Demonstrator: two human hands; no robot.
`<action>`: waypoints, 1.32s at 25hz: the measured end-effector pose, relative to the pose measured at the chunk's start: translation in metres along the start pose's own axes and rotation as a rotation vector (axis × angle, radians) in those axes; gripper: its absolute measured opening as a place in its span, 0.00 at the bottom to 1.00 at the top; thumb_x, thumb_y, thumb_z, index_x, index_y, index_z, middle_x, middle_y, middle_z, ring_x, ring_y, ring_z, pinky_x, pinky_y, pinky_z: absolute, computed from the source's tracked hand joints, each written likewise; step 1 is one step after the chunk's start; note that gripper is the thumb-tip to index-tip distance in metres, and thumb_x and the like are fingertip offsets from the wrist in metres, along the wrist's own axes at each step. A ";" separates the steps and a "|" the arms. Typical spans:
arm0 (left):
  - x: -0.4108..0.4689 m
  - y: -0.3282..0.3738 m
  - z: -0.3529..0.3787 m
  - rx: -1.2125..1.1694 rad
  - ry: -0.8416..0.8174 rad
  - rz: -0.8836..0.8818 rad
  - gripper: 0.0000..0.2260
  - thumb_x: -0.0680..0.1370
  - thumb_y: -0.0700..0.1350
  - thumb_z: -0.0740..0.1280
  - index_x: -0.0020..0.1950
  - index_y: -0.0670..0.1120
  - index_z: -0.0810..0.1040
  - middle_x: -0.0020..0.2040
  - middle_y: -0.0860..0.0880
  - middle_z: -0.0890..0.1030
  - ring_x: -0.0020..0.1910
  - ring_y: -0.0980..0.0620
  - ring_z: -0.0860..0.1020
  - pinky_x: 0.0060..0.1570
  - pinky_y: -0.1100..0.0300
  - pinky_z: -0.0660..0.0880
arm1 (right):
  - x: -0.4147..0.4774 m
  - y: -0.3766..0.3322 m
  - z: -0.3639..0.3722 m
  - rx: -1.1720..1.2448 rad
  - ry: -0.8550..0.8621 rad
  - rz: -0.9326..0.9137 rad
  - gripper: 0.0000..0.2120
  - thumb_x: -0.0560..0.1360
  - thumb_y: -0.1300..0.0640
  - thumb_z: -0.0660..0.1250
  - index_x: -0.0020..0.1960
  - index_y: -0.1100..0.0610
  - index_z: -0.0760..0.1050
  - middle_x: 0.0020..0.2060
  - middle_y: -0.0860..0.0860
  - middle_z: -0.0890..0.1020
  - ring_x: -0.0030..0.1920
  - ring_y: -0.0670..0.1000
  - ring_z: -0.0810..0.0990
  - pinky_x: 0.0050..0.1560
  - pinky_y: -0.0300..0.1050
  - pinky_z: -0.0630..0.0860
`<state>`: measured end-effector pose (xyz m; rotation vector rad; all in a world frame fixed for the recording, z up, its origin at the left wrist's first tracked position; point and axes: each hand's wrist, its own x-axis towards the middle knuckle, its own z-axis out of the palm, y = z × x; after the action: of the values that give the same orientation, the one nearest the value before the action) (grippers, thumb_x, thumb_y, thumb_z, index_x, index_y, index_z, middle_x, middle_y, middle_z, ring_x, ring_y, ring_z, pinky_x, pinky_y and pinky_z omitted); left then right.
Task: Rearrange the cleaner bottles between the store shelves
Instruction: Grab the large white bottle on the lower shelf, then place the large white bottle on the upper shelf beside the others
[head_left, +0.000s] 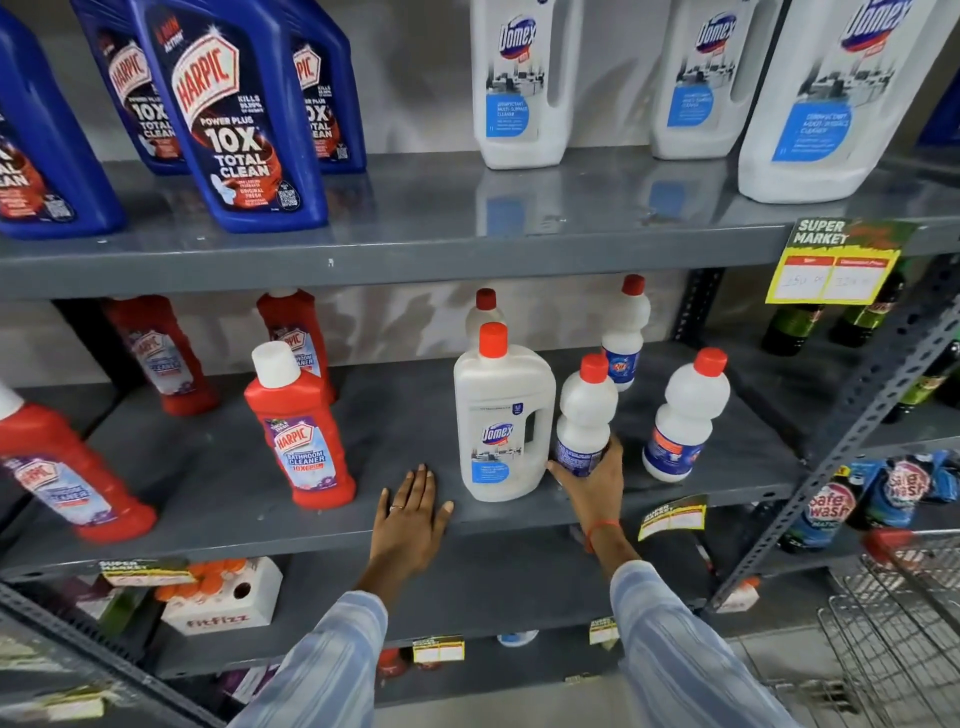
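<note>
1. My right hand (592, 480) grips one small white bottle (584, 415), touching the Domex jug (501, 421) on its right.
2. My left hand (410, 512) lies flat and empty, left of the jug.
3. Two more small white bottles right of it; four red Harpic bottles left.

Upper left of the frame, a blue bottle (239, 114) reads "HARPIC POWER PLUS 10X TOTAL CLEAN". Upper right, white jugs (519, 83) carry "Domex". At centre, a red bottle (301, 436) reads "HARPIC BATHROOM CLEANER"; beside it, a white bottle (501, 421) says "Domex". At right, a shelf tag (839, 260) reads "SUPER MARKET"; pouches (831, 512) say "safewash". Lower left, a box (223, 603) reads "fitfizz".
</note>
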<state>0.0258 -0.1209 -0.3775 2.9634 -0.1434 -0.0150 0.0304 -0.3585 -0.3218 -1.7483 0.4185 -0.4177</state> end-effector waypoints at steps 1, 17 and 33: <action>0.001 0.000 -0.001 0.005 -0.014 -0.007 0.32 0.78 0.62 0.38 0.77 0.46 0.46 0.78 0.50 0.47 0.77 0.52 0.46 0.73 0.50 0.42 | -0.008 -0.002 0.001 -0.026 0.066 -0.012 0.44 0.61 0.60 0.78 0.71 0.59 0.58 0.69 0.60 0.67 0.69 0.59 0.67 0.69 0.56 0.68; 0.028 0.001 -0.054 -0.092 -0.314 0.026 0.19 0.81 0.49 0.55 0.70 0.43 0.68 0.72 0.40 0.67 0.68 0.42 0.69 0.66 0.51 0.66 | -0.054 -0.046 0.086 -0.049 0.022 -0.073 0.38 0.55 0.52 0.80 0.60 0.56 0.66 0.55 0.54 0.79 0.53 0.56 0.79 0.52 0.44 0.75; -0.035 0.102 -0.284 -0.248 1.274 0.378 0.17 0.79 0.43 0.61 0.67 0.39 0.70 0.65 0.42 0.76 0.67 0.46 0.70 0.69 0.51 0.60 | -0.124 -0.241 -0.061 0.160 0.222 -0.720 0.46 0.52 0.37 0.74 0.62 0.60 0.67 0.53 0.50 0.79 0.51 0.46 0.78 0.51 0.35 0.77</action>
<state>-0.0135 -0.1684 -0.0801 2.1139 -0.4438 1.6459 -0.0942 -0.2997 -0.0801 -1.6592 -0.1106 -1.1311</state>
